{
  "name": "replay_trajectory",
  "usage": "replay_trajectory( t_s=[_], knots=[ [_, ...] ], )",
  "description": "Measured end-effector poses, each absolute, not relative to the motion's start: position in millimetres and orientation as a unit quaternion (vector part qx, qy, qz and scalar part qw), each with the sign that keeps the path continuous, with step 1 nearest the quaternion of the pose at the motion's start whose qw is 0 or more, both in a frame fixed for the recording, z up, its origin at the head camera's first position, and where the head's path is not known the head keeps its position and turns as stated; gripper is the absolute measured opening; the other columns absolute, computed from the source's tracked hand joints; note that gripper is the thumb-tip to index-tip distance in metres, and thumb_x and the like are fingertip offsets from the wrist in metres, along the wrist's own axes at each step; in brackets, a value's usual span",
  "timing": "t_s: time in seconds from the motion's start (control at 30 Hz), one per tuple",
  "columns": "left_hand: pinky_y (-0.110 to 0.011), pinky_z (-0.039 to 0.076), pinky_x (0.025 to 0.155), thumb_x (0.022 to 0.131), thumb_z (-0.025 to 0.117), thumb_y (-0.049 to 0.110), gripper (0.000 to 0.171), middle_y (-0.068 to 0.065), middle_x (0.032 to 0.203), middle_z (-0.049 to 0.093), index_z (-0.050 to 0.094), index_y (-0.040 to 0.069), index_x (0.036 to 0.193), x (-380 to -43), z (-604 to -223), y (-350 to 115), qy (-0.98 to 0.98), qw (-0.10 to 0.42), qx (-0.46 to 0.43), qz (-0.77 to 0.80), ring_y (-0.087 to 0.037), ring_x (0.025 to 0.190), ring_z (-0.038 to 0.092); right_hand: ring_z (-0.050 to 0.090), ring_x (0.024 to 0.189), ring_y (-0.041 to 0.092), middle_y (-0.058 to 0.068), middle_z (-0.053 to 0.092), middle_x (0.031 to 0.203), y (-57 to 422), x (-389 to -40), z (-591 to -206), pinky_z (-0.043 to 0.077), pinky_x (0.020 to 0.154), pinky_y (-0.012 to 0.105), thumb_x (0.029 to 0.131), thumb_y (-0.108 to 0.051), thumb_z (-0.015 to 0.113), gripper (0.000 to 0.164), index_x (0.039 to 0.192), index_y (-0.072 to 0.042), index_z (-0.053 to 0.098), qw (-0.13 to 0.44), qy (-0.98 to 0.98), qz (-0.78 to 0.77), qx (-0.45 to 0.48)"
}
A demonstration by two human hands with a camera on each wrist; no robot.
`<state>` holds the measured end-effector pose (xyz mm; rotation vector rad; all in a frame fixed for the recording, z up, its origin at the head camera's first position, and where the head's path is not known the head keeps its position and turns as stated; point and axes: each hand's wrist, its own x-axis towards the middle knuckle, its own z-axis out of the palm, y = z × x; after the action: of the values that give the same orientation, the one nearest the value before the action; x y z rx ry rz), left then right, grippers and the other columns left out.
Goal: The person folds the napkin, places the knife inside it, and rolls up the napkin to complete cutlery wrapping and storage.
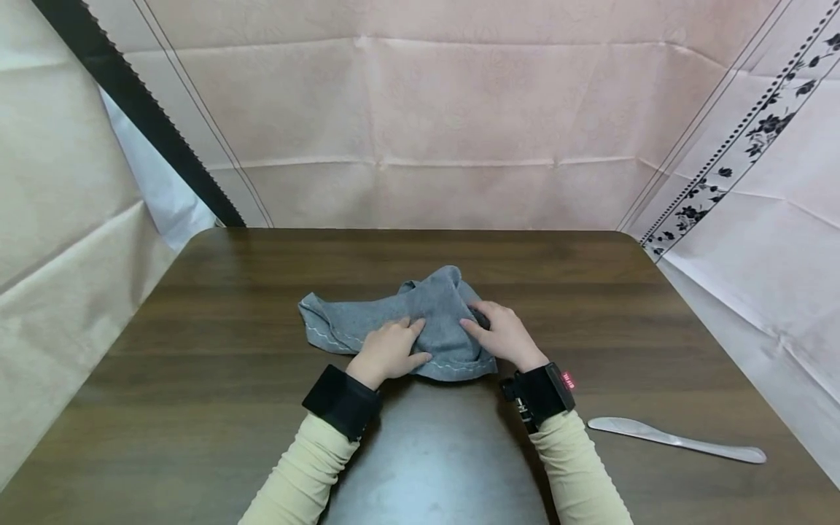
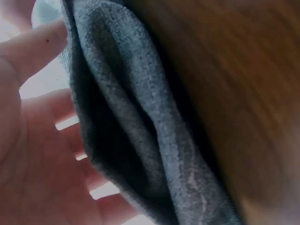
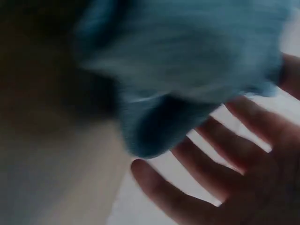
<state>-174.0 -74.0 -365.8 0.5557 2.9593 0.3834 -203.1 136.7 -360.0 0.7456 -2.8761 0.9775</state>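
Note:
A grey-blue cloth with a pale stitched hem lies bunched on the table, its right part heaped higher than its left. My left hand rests on its near middle with the fingers spread. In the left wrist view the cloth's folds stand in front of those fingers, hiding the tips. At the cloth's right end is my right hand, thumb and fingers apart against the fabric. The right wrist view shows its fingers extended and spread beside a blurred, hanging fold.
A silver table knife lies on the brown wooden table, to the right of my right forearm. Pale creased sheets hang beyond the far edge and along both sides. Each wrist wears a black band.

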Motion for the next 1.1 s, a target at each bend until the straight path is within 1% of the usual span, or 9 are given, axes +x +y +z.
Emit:
replay_trajectory(
  t_s=[0.07, 0.17, 0.23, 0.33, 0.43, 0.57, 0.63, 0.8, 1.1],
  knots=[
    [-0.054, 0.034, 0.094, 0.086, 0.06, 0.04, 0.065, -0.019, 0.14, 0.036, 0.037, 0.01, 0.14, -174, -368, -76, 0.974, 0.072, 0.174, 0.128, -0.033, 0.127, 0.035, 0.054, 0.105, 0.033, 0.02, 0.059, 0.111, 139, -206, -366, 0.041, 0.087, 0.045, 0.097, -0.028, 0.044, 0.039, 0.117, 0.001, 0.057, -0.026, -0.927, 0.296, 0.227],
    [-0.056, 0.028, 0.097, 0.086, 0.06, 0.041, 0.071, -0.016, 0.146, 0.025, 0.029, 0.016, 0.144, -176, -371, -84, 0.971, 0.103, 0.167, 0.134, -0.031, 0.133, 0.024, 0.051, 0.111, 0.033, 0.021, 0.057, 0.115, 142, -208, -371, 0.038, 0.091, 0.045, 0.1, -0.035, 0.029, 0.051, 0.121, 0.003, 0.055, -0.082, -0.934, 0.276, 0.209],
    [-0.057, 0.026, 0.098, 0.085, 0.06, 0.042, 0.073, -0.014, 0.148, 0.02, 0.025, 0.018, 0.145, -177, -372, -92, 0.968, 0.121, 0.166, 0.141, -0.031, 0.135, 0.019, 0.042, 0.121, 0.035, 0.023, 0.048, 0.128, 145, -209, -372, 0.032, 0.098, 0.045, 0.1, -0.038, 0.024, 0.057, 0.129, 0.006, 0.046, -0.112, -0.937, 0.271, 0.19],
    [-0.057, 0.023, 0.099, 0.085, 0.06, 0.043, 0.076, -0.009, 0.151, 0.014, 0.021, 0.018, 0.146, -179, -372, -106, 0.963, 0.149, 0.162, 0.157, -0.035, 0.135, 0.012, 0.033, 0.127, 0.036, 0.024, 0.038, 0.136, 148, -208, -371, 0.026, 0.101, 0.047, 0.1, -0.042, 0.02, 0.062, 0.134, 0.007, 0.038, -0.152, -0.938, 0.261, 0.171],
    [-0.057, 0.022, 0.1, 0.085, 0.06, 0.043, 0.078, -0.012, 0.15, 0.013, 0.02, 0.014, 0.146, -181, -372, -121, 0.959, 0.169, 0.155, 0.169, -0.04, 0.134, 0.01, 0.027, 0.129, 0.04, 0.023, 0.031, 0.141, 152, -208, -368, 0.023, 0.101, 0.053, 0.1, -0.04, 0.021, 0.059, 0.137, 0.003, 0.035, -0.174, -0.943, 0.227, 0.169],
    [-0.056, 0.021, 0.101, 0.085, 0.061, 0.042, 0.078, -0.019, 0.149, 0.013, 0.021, 0.013, 0.146, -184, -369, -137, 0.959, 0.182, 0.141, 0.163, -0.039, 0.135, 0.009, 0.025, 0.129, 0.043, 0.021, 0.03, 0.142, 156, -208, -364, 0.02, 0.096, 0.063, 0.1, -0.035, 0.027, 0.05, 0.14, -0.005, 0.035, -0.173, -0.95, 0.176, 0.191],
    [-0.055, 0.02, 0.102, 0.085, 0.06, 0.043, 0.078, -0.019, 0.149, 0.012, 0.021, 0.014, 0.146, -186, -369, -141, 0.961, 0.186, 0.135, 0.156, -0.038, 0.135, 0.008, 0.024, 0.129, 0.043, 0.02, 0.03, 0.143, 158, -209, -362, 0.017, 0.095, 0.065, 0.1, -0.034, 0.029, 0.048, 0.14, -0.008, 0.035, -0.174, -0.951, 0.162, 0.2],
    [-0.055, 0.019, 0.102, 0.085, 0.061, 0.043, 0.079, -0.019, 0.149, 0.011, 0.02, 0.013, 0.146, -186, -368, -148, 0.958, 0.197, 0.131, 0.162, -0.038, 0.135, 0.007, 0.025, 0.13, 0.041, 0.018, 0.032, 0.142, 164, -211, -360, 0.015, 0.094, 0.068, 0.099, -0.035, 0.032, 0.048, 0.139, -0.009, 0.038, -0.174, -0.953, 0.15, 0.196],
    [-0.054, 0.02, 0.102, 0.083, 0.065, 0.04, 0.081, -0.02, 0.149, 0.013, 0.023, 0.009, 0.145, -187, -368, -162, 0.954, 0.197, 0.137, 0.177, -0.038, 0.135, 0.008, 0.024, 0.13, 0.041, 0.016, 0.035, 0.141, 181, -216, -360, 0.01, 0.093, 0.07, 0.097, -0.038, 0.035, 0.048, 0.137, -0.012, 0.042, -0.174, -0.962, 0.127, 0.168]
  ],
)
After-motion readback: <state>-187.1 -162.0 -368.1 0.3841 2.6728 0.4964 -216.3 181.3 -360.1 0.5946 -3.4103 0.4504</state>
